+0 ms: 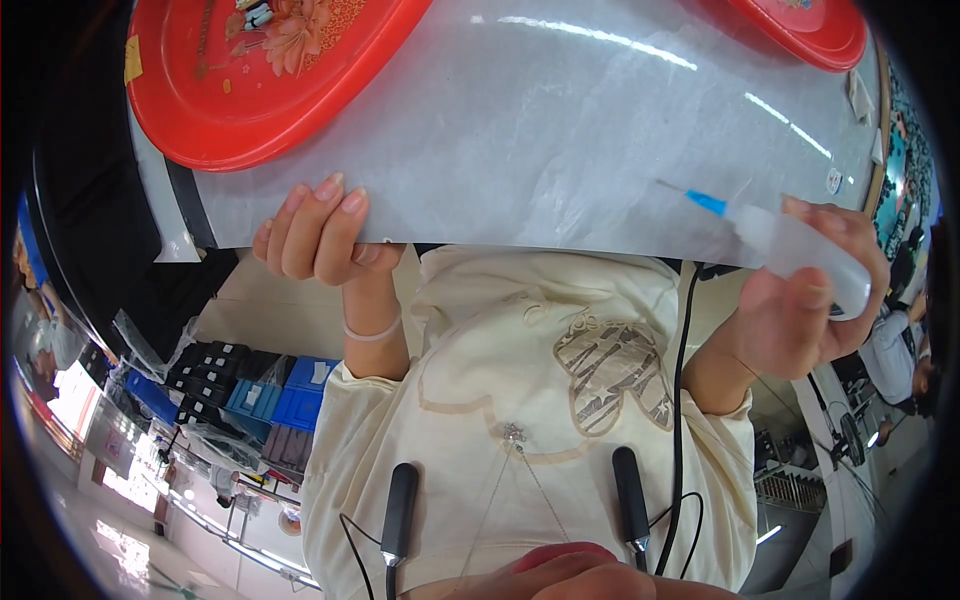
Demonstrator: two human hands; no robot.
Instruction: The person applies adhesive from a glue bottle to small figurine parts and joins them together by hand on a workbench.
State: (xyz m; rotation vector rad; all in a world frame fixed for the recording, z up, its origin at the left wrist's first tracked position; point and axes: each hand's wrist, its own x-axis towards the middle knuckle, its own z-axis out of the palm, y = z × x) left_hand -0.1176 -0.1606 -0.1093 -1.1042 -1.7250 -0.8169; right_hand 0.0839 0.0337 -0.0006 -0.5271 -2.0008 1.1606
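Note:
My right hand (800, 305) grips a translucent squeeze bottle (800, 255) with a blue nozzle and a thin needle tip (700, 198). The tip points left over the near edge of the table (560, 130), which is covered with a whitish sheet. My left hand (320, 235) curls over the table's near edge at the left, fingers on top and thumb tucked below. It holds no separate object. A pale band circles that wrist. My cream shirt fills the lower middle.
A red tray (250, 110) with a flower pattern lies on the table at the far left. Another red tray (810, 30) sits at the far right. Blue and black boxes (250, 390) are stacked low on the left. A black cable (682, 400) hangs down my front.

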